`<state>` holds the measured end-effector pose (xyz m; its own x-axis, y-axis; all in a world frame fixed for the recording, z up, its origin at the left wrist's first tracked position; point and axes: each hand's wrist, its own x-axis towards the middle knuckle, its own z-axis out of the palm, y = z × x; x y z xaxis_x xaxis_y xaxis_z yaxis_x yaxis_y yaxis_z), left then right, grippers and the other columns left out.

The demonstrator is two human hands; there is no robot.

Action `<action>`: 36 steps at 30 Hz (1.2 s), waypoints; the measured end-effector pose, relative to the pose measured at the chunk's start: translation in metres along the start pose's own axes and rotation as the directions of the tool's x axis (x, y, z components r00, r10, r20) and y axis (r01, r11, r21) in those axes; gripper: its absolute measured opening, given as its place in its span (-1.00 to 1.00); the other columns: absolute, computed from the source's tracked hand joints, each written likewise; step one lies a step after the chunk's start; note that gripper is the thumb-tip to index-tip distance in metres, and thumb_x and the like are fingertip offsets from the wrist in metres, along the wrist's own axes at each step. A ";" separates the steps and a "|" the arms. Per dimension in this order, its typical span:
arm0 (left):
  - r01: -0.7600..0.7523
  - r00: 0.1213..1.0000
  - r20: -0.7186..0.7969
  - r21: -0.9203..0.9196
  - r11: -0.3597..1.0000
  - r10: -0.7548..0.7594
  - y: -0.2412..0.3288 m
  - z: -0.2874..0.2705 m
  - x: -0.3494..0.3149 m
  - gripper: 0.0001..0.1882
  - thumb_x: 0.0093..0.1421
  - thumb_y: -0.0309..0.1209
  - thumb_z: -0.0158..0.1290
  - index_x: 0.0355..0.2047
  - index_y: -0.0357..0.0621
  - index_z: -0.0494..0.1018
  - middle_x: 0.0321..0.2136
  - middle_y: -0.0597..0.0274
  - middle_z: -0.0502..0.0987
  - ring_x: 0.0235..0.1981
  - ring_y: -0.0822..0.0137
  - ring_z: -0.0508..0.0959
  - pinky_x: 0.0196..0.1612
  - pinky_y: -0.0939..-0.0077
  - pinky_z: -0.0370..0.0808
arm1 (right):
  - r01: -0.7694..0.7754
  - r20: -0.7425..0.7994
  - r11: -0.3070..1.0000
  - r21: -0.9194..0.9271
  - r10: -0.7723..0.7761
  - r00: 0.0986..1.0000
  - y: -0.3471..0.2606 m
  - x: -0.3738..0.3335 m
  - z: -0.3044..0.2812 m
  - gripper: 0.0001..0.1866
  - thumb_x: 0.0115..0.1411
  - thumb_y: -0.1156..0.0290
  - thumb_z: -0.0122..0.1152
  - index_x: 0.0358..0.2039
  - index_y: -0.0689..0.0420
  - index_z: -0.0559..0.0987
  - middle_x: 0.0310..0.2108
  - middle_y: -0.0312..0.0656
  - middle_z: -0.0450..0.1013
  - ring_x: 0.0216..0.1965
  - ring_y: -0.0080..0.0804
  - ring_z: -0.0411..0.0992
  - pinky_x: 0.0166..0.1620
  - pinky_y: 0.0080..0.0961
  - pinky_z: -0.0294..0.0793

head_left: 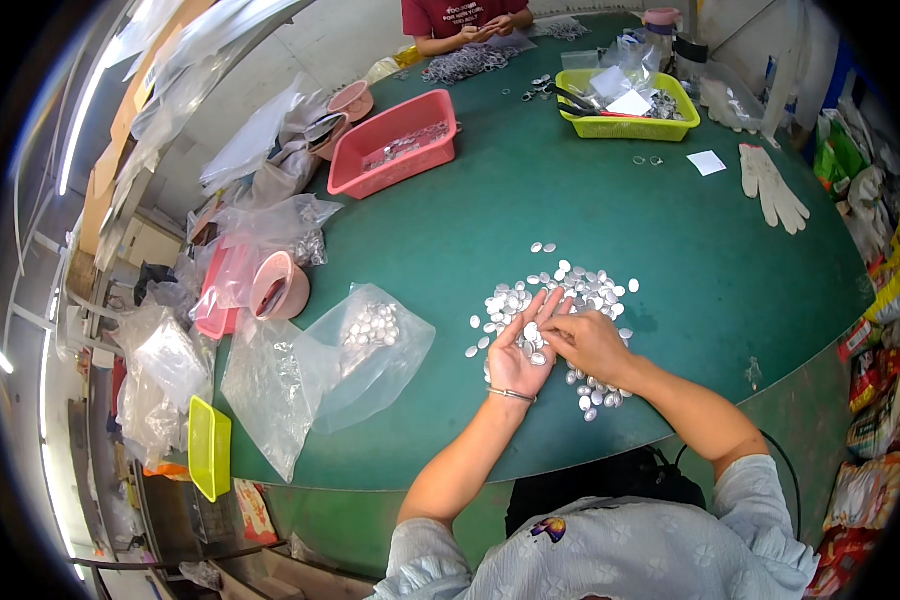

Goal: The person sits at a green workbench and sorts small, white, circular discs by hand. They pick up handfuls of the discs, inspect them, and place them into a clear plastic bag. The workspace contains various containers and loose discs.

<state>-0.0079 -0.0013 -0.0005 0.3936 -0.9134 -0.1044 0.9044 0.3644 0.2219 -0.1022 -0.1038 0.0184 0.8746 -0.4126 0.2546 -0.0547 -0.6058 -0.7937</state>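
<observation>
left grip (516, 369) beneath silvery ovals (530, 331)

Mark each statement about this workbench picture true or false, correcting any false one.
1. Silvery oval pieces rest in the left hand. True.
2. The right hand wears a white glove. False: the right hand is bare; the white glove lies on the green table.
3. A bracelet circles the left wrist. True.
4. The pink rectangular basket is upside down. False: the pink rectangular basket stands upright, holding small items.
</observation>
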 end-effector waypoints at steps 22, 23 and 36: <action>0.015 0.999 0.031 -0.095 0.995 -0.013 0.005 -0.002 0.001 -0.47 0.28 -0.28 -0.26 0.17 -0.38 0.02 0.22 -0.20 -0.02 0.27 -0.02 -0.01 0.29 0.13 -0.02 | -0.532 0.421 0.282 0.798 0.369 0.829 0.015 0.013 -0.020 -0.81 0.24 0.33 0.01 -0.42 0.19 0.46 -0.75 -0.42 0.20 -0.77 -0.74 0.05 -0.71 -0.72 -0.01; 0.015 0.999 0.033 -0.096 0.995 -0.012 0.005 -0.002 0.001 -0.47 0.28 -0.28 -0.26 0.17 -0.37 0.02 0.22 -0.20 -0.02 0.27 -0.02 -0.01 0.29 0.13 -0.02 | -0.529 0.427 0.231 0.817 0.375 0.823 0.017 0.014 -0.020 -0.80 0.26 0.33 -0.01 -0.43 0.17 0.43 -0.76 -0.44 0.16 -0.78 -0.76 0.02 -0.72 -0.75 -0.06; 0.004 1.000 0.026 -0.084 0.996 -0.002 0.005 0.001 -0.002 -0.47 0.27 -0.28 -0.25 0.18 -0.31 0.03 0.22 -0.18 0.00 0.25 -0.01 0.04 0.28 0.15 -0.01 | -0.468 0.510 -0.203 0.860 0.332 0.794 -0.001 0.018 -0.024 -0.68 0.28 0.20 -0.15 -0.36 0.18 0.44 -0.67 -0.33 0.24 -0.73 -0.60 0.15 -0.74 -0.73 0.05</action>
<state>-0.0040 0.0022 0.0023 0.3876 -0.9184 -0.0799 0.9166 0.3748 0.1391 -0.0980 -0.1273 0.0369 0.9216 -0.1815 -0.3431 0.0160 0.9009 -0.4336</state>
